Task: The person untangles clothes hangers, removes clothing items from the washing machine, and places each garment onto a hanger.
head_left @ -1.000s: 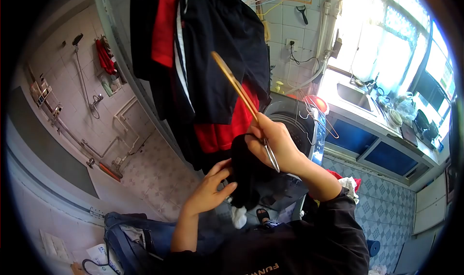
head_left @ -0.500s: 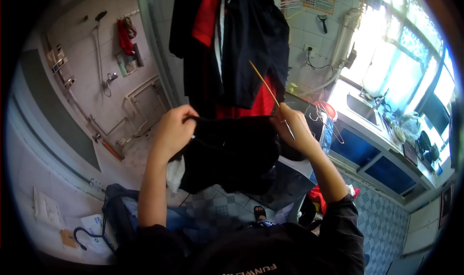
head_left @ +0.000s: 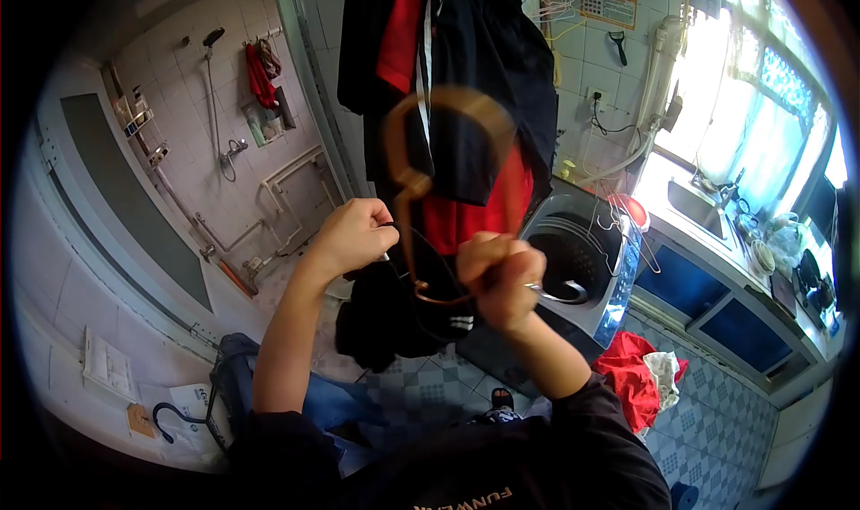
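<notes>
Both closed: L grip on blk garment hanging below it, R grip on hanger

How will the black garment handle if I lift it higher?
The black garment will probably be floppy: it sags in loose folds below the left hand. It seems unlikely to break, being soft-looking cloth. It might snag on the hanger in the right hand, since the hanger's lower end overlaps it in view.
</notes>
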Tool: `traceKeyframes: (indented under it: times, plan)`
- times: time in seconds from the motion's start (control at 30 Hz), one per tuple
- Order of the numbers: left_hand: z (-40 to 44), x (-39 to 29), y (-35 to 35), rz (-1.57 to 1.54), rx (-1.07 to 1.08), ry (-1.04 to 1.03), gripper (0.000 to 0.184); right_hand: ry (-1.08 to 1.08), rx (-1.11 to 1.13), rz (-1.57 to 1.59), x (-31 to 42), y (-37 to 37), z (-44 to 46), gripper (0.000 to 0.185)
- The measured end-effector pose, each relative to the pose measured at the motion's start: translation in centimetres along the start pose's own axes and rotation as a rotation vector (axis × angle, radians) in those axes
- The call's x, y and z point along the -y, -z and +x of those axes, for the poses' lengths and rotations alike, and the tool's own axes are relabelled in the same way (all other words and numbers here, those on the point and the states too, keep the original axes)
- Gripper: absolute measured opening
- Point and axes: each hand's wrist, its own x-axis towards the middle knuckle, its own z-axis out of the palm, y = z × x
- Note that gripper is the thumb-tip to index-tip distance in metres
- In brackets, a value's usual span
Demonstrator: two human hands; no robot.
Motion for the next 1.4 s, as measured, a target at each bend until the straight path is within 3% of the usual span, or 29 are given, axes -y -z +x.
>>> traceKeyframes:
  times: [0.07, 0.17, 0.37, 0.5, 0.67, 0.73, 0.77, 0.8, 0.83, 0.87, 0.9, 0.97, 1.03, 1.17, 1.27, 1.4]
  plan:
    - [-0.4, 0.9, 0.8, -0.143, -0.024, -0.136, 0.019, 0.014, 0.112, -0.146, -1.1, -0.5, -0.6, 0.052]
    - [-2.3, 0.3, 4.4, -0.319, 0.001, -0.07, 0.013, -0.24, 0.404, -0.314, -2.3, 2.3, -0.8, 0.053]
    - [-3.9, 0.5, 5.1, -0.165, 0.157, 0.022, 0.011, -0.65, 0.675, -0.635, 2.0, 4.9, 6.2, 0.051]
    - [-4.4, 0.7, 5.5, -0.296, 0.17, -0.014, 0.011, -0.786, 0.832, -0.862, 4.3, 5.9, 10.8, 0.057]
    - [-1.5, -2.1, 3.0, -0.555, 0.281, -0.035, 0.015, -0.695, 1.08, -0.956, 2.0, 1.3, 10.0, 0.053]
    - [-0.3, -2.9, 1.5, -0.543, 0.283, -0.002, 0.015, -0.921, 1.312, -1.034, 1.3, -0.9, 9.7, 0.047]
    - [0.0, -3.0, 1.3, -0.509, 0.26, 0.007, 0.013, -0.921, 1.304, -1.037, 1.1, -0.3, 9.9, 0.047]
    - [-0.3, -2.9, 1.5, -0.506, 0.263, 0.002, 0.013, -0.821, 1.151, -0.952, 0.7, 1.1, 10.5, 0.045]
    - [-1.0, -2.6, 1.8, -0.619, 0.115, -0.065, 0.012, -0.721, 1.007, -0.867, 1.0, 2.0, 11.3, 0.043]
    - [-1.7, -2.1, 2.0, -0.73, -0.041, -0.132, 0.013, -0.773, 0.912, -0.875, 1.9, 2.8, 12.0, 0.041]
    - [-2.3, -1.5, 1.9, -0.73, -0.047, -0.138, 0.013, -0.694, 0.877, -0.895, 1.7, 4.4, 12.5, 0.045]
    - [-4.4, 0.1, 0.7, -0.639, -0.67, -0.507, 0.02, -0.632, 0.809, -0.794, 1.4, 6.4, 12.8, 0.047]
    - [-7.5, 0.7, -2.2, -0.292, -0.907, -0.435, 0.017, -0.631, 0.746, -0.834, 2.0, 6.3, 12.6, 0.049]
    - [-8.4, 2.9, -10.1, 0.032, -0.939, -0.377, 0.02, -0.619, 0.616, -0.893, 2.9, 4.8, 12.5, 0.052]
    - [-6.4, 3.7, -11.9, 0.046, -1.032, -0.372, 0.036, -0.657, 0.622, -0.885, 3.8, 3.1, 12.9, 0.05]
    - [-4.0, 3.4, -11.9, -0.034, -1.155, -0.463, 0.042, -0.663, 0.712, -0.84, 3.6, 2.8, 13.4, 0.048]
